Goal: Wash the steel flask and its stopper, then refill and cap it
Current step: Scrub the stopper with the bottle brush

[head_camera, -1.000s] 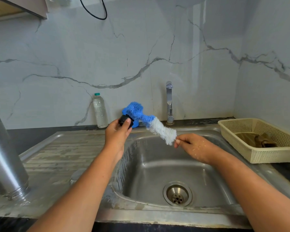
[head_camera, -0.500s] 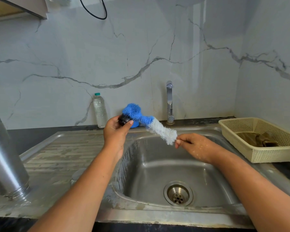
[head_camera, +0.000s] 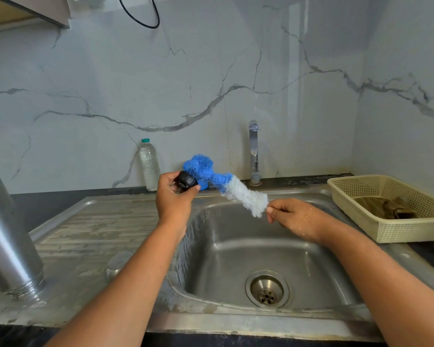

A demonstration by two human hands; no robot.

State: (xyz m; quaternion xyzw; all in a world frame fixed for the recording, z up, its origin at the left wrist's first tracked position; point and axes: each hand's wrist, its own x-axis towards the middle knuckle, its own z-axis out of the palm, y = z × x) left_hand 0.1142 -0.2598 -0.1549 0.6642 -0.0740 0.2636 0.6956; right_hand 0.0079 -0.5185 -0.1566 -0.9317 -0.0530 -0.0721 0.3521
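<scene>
Steel flask [head_camera: 8, 241] left of sink [head_camera: 236, 249]; bottle [head_camera: 149, 166], tap [head_camera: 254, 151] behind brush [head_camera: 236, 191] and stopper [head_camera: 186, 181]

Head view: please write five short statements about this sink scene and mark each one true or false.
The left hand holds the black stopper. True.
The right hand pinches the bottle brush at its blue end. False: at its white end.
Water runs from the tap. False: no stream is visible.
The steel flask stands threaded end down on the drainboard. True.
The water bottle stands in the basket. False: it stands by the wall, outside the basket.
</scene>
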